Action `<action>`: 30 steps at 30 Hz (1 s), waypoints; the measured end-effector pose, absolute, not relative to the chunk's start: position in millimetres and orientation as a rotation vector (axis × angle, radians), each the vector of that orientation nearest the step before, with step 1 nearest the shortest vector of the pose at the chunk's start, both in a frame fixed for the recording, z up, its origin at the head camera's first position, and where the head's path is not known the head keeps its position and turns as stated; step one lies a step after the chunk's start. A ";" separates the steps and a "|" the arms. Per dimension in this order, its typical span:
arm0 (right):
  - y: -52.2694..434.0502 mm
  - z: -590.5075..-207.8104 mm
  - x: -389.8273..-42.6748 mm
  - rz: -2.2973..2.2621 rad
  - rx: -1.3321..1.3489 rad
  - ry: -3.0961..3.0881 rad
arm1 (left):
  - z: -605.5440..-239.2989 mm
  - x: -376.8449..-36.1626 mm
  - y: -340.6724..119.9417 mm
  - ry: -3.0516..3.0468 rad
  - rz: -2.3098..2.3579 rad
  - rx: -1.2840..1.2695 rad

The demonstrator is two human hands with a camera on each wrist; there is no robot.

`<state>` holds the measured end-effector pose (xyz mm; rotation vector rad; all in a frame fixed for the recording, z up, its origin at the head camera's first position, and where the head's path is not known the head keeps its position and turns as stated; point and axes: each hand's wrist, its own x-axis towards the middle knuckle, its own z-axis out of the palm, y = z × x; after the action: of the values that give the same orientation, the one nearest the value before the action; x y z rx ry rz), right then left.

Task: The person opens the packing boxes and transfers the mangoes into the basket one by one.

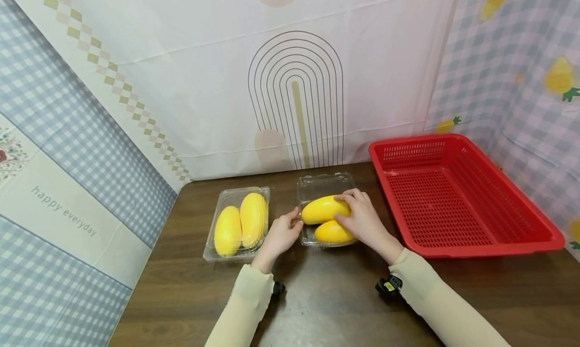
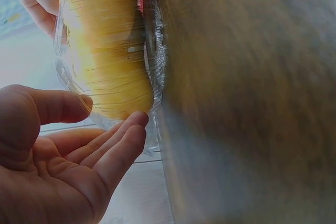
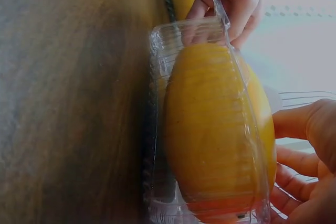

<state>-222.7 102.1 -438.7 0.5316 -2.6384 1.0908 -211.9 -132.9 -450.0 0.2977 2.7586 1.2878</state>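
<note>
Head view, one yellow fruit (image 1: pixel 319 210) between right fingers (image 1: pixel 351 196), left fingers (image 1: pixel 294 215) touching container (image 1: pixel 307 235)

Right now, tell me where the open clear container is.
In the head view, the open clear container sits just below centre, between the closed container on its left and the red basket on its right.

Before you on the bench (image 1: pixel 326 306), a clear box (image 1: pixel 306 236) stands with its lid (image 1: pixel 322 187) open at the back; inside, two smooth yellow fruits (image 1: pixel 319 210) lie sideways, one behind the other.
</note>
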 end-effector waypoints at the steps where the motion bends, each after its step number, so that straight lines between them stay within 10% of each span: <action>1: 102.0 -438.7 -223.9 1.088 0.534 -2.641 | -449.9 -211.9 -132.9 2.756 1.290 0.297; 30: 95.5 -440.1 -243.2 1.011 0.426 -2.929 | -452.4 -210.9 -132.7 2.758 1.312 0.276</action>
<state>-243.2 95.5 -440.1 0.4261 -2.9290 1.0107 -210.9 -132.7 -452.4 0.2755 2.7585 1.3121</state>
